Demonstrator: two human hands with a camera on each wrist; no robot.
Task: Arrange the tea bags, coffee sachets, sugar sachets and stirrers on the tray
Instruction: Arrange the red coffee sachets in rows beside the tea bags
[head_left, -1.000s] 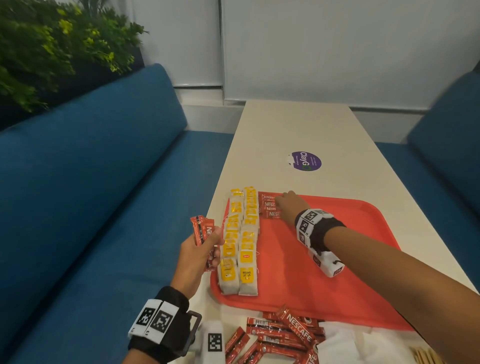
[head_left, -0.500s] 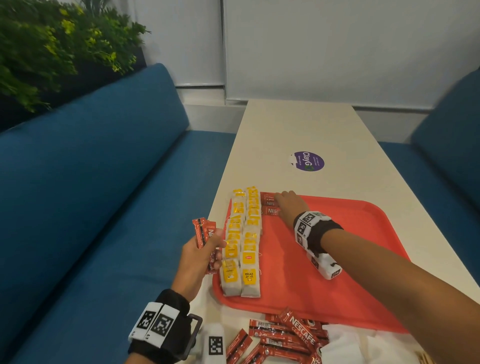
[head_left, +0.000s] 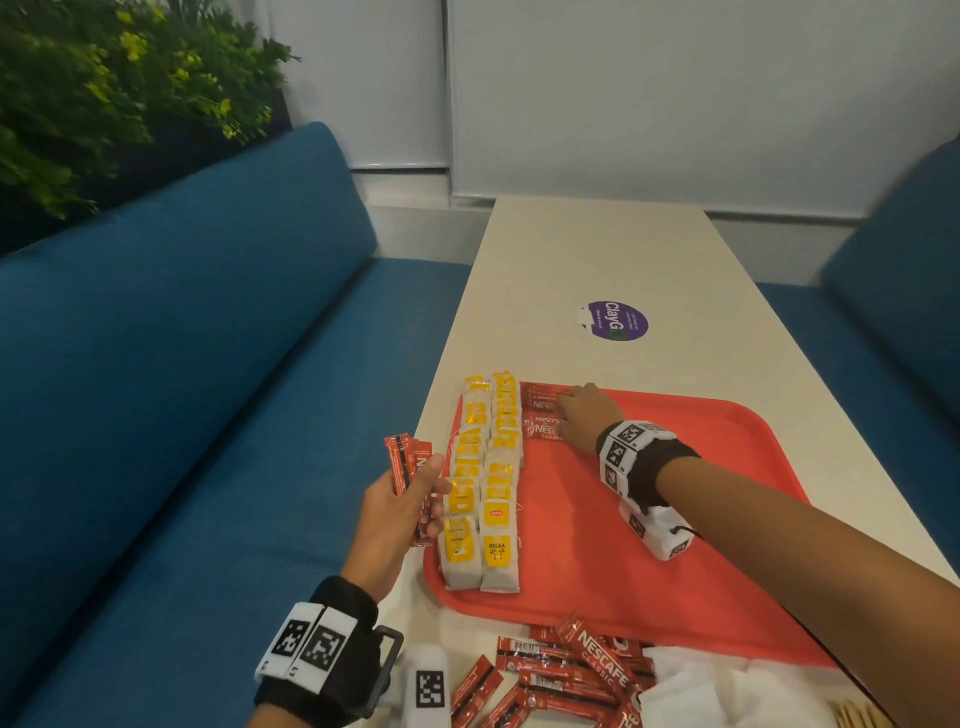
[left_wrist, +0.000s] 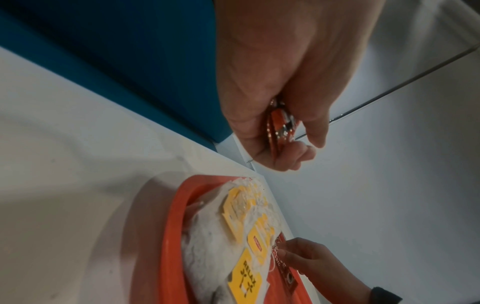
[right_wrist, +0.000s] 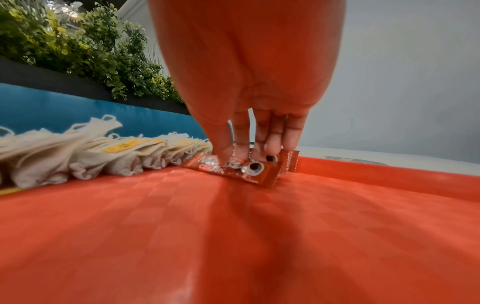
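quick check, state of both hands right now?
Left hand: closed, gripping a few coffee sachets.
Right hand: open, straight fingers pressing the sachets on the tray.

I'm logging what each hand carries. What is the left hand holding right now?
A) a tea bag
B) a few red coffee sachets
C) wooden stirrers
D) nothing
B: the left hand grips a small bunch of red coffee sachets beside the tray, off its left edge.
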